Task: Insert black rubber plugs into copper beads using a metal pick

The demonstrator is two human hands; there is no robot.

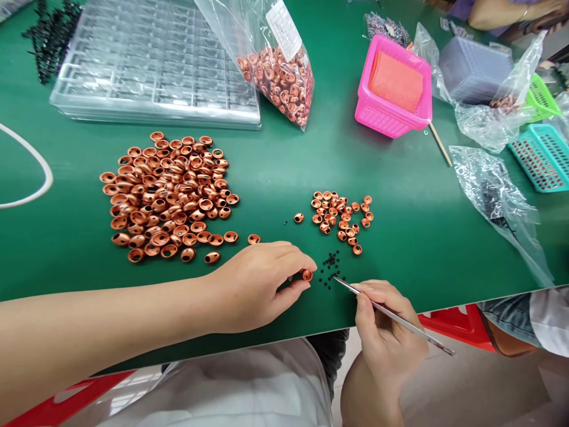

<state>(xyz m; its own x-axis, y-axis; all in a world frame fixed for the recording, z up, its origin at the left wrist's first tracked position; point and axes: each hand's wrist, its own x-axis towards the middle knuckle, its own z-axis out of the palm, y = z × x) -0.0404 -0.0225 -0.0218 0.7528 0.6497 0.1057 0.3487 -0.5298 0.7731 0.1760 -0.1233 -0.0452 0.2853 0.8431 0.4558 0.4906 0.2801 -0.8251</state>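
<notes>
My left hand [262,284] pinches a small copper-coloured cup [307,275] between thumb and fingers, just above the green table [275,166]. In my right hand [391,326] is a thin metal tool [400,320], its tip touching or just over a scatter of tiny black pieces [330,261]. Beyond those pieces lies a small group of copper cups [344,214], with a lone cup [299,218] to its left. A large heap of copper cups [169,190] spreads beyond my left forearm.
Stacked clear plastic trays [155,65] stand at the back left beside a bag of copper cups [284,77]. A pink basket [393,89] holds an orange sponge. A plastic bag [498,201] and a teal basket [544,157] lie at right. Another person's arm [502,13] shows at top right.
</notes>
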